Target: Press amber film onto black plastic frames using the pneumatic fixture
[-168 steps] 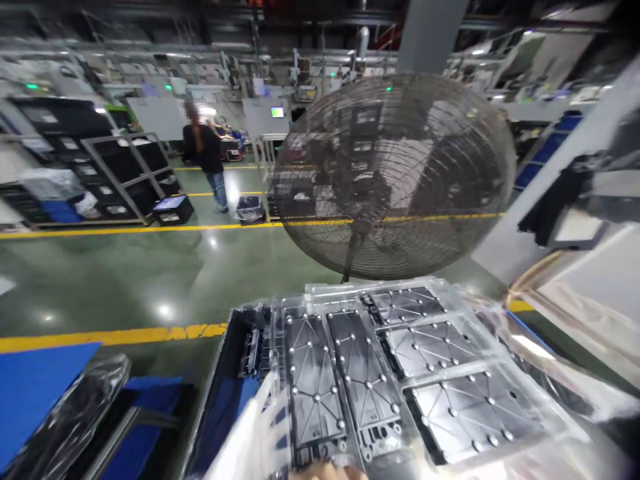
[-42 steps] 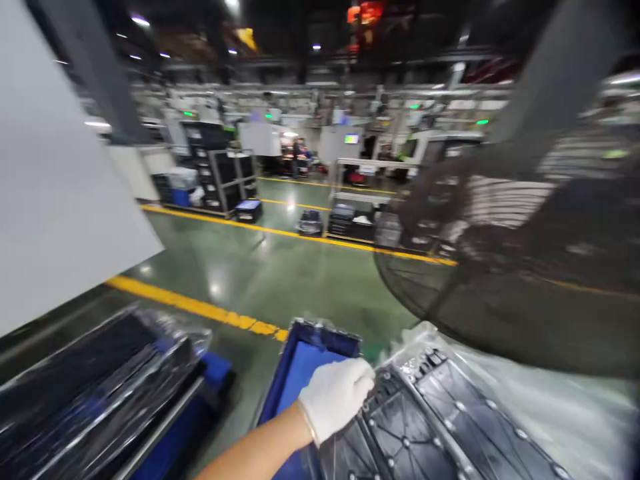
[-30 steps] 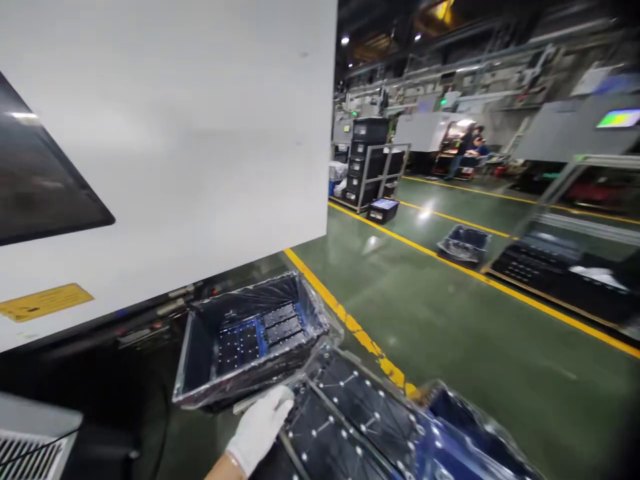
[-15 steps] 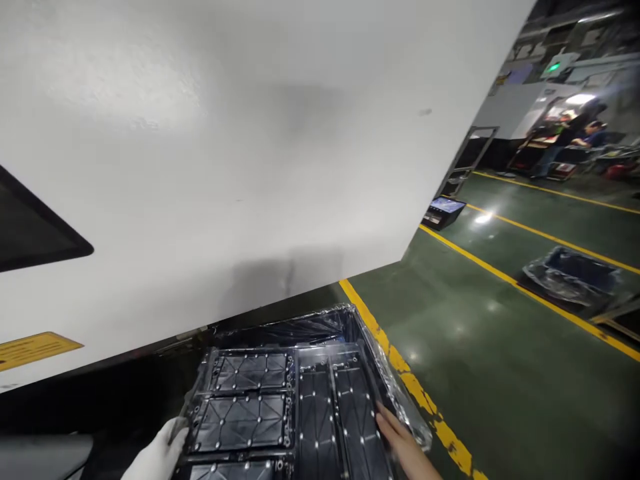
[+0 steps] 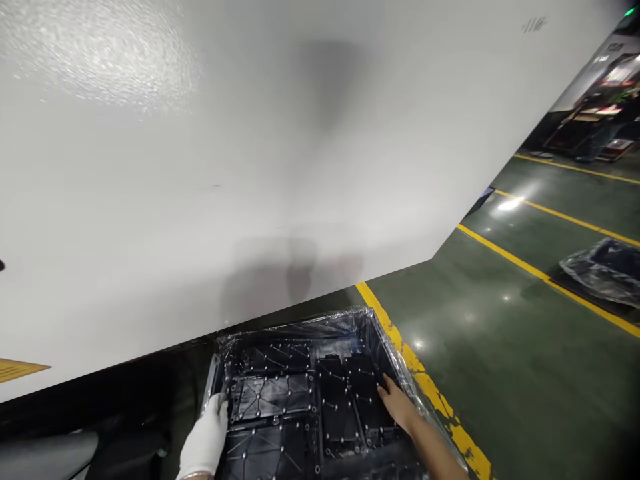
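A clear plastic tray [image 5: 335, 348] holds several black ribbed panels [image 5: 274, 395] with small pale round studs, some lying crosswise and some lengthwise. It sits down inside a dark crate [image 5: 361, 321] lined with clear plastic film. My left hand [image 5: 204, 437], in a white glove, is closed at the tray's left edge, its fingers partly hidden. At the right edge, my bare right hand [image 5: 397, 403] grips with its fingertips by the outer panel. The near end of the tray is cut off by the bottom of the view.
A large white machine panel [image 5: 250, 167] slants close above the crate. Yellow floor lines [image 5: 425, 387] run along the right side on the green floor [image 5: 475, 347]. Farther right lies another film-lined crate [image 5: 607, 267]. A grey rounded part [image 5: 47, 453] is at lower left.
The tray has gone lower into the crate, with both hands following it down. My view has turned slightly left, so the crate and floor appear shifted right.
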The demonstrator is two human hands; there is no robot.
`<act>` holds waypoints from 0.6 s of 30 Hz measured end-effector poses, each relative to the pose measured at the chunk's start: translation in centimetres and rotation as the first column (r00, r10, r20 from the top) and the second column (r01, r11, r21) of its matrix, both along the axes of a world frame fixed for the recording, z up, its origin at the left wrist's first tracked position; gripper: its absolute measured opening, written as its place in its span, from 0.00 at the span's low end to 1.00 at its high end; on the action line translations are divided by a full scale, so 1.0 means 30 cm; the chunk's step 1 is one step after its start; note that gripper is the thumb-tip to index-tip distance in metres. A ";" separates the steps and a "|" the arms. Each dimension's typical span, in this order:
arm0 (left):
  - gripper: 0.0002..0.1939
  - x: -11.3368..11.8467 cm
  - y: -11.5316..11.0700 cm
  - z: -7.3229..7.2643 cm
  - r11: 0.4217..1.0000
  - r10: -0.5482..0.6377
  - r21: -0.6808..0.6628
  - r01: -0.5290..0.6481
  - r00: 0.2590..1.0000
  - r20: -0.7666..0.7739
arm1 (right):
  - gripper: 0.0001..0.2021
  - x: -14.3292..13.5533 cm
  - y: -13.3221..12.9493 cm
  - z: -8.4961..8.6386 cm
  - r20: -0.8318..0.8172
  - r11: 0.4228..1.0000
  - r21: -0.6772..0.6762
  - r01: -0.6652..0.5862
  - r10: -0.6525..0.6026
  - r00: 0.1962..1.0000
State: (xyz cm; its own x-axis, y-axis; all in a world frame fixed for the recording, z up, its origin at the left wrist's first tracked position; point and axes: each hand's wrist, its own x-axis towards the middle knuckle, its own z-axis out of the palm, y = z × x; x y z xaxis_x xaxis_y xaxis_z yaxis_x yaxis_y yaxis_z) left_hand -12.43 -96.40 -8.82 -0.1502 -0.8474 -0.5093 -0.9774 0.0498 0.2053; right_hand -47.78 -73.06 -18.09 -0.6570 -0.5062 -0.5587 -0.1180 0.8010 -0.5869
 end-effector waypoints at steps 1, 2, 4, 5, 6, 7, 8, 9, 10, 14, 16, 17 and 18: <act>0.23 -0.009 -0.007 -0.017 1.000 0.001 -0.010 -0.001 1.000 0.006 | 0.18 -0.001 -0.005 -0.007 -0.018 1.000 -0.015 -0.013 0.013 1.000; 0.22 -0.016 -0.014 -0.033 1.000 0.001 -0.014 -0.001 1.000 0.010 | 0.19 -0.001 -0.012 -0.013 -0.037 0.999 -0.034 -0.027 0.026 0.999; 0.20 -0.024 -0.024 -0.058 1.000 0.000 -0.013 0.000 1.000 0.025 | 0.20 0.000 -0.025 -0.018 -0.072 0.995 -0.081 -0.058 0.052 0.996; 0.19 -0.025 -0.027 -0.067 1.000 -0.003 -0.010 0.004 0.999 0.032 | 0.20 0.002 -0.030 -0.015 -0.089 0.992 -0.105 -0.073 0.064 0.994; 0.19 -0.024 -0.025 -0.074 1.000 -0.009 -0.006 0.009 0.999 0.039 | 0.21 0.007 -0.033 -0.007 -0.106 0.988 -0.128 -0.086 0.073 0.992; 0.20 -0.020 -0.020 -0.079 1.000 -0.016 -0.001 0.016 0.999 0.045 | 0.22 0.016 -0.034 0.007 -0.125 0.984 -0.150 -0.098 0.080 0.989; 0.20 -0.014 -0.011 -0.083 1.000 -0.024 0.001 0.024 0.999 0.049 | 0.24 0.029 -0.032 0.027 -0.146 0.978 -0.174 -0.111 0.086 0.986; 0.21 -0.007 0.001 -0.086 1.000 -0.031 0.001 0.031 0.998 0.050 | 0.24 0.048 -0.027 0.052 -0.169 0.971 -0.202 -0.128 0.094 0.981; 0.21 0.002 0.015 -0.089 0.999 -0.035 0.000 0.035 0.998 0.050 | 0.25 0.073 -0.016 0.079 -0.194 0.960 -0.234 -0.153 0.108 0.975; 0.21 0.016 0.053 -0.110 1.000 -0.010 -0.009 0.010 0.998 0.057 | 0.20 0.233 0.079 0.140 -0.256 0.885 -0.363 -0.291 0.206 0.944; 0.22 -0.011 0.048 -0.128 0.999 -0.015 -0.037 0.016 0.999 0.041 | 0.17 0.331 0.156 0.103 -0.280 0.855 -0.401 -0.329 0.228 0.933; 0.23 -0.037 0.045 -0.138 0.997 -0.033 -0.064 0.034 0.999 0.025 | 0.16 0.377 0.197 0.070 -0.302 0.860 -0.398 -0.321 0.207 0.930; 0.25 -0.070 0.047 -0.150 0.993 -0.064 -0.100 0.064 0.998 0.007 | 0.15 0.417 0.236 0.031 -0.356 0.879 -0.408 -0.248 0.097 0.930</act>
State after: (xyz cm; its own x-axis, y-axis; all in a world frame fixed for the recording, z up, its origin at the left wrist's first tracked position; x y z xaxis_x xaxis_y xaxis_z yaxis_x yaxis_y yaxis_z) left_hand -14.52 -94.99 -13.31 -0.2037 -0.8829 -0.4231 -0.9724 0.1323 0.1922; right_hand -35.29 -65.99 -17.15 -0.6377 -0.7697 -0.0293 -0.4684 0.4177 -0.7785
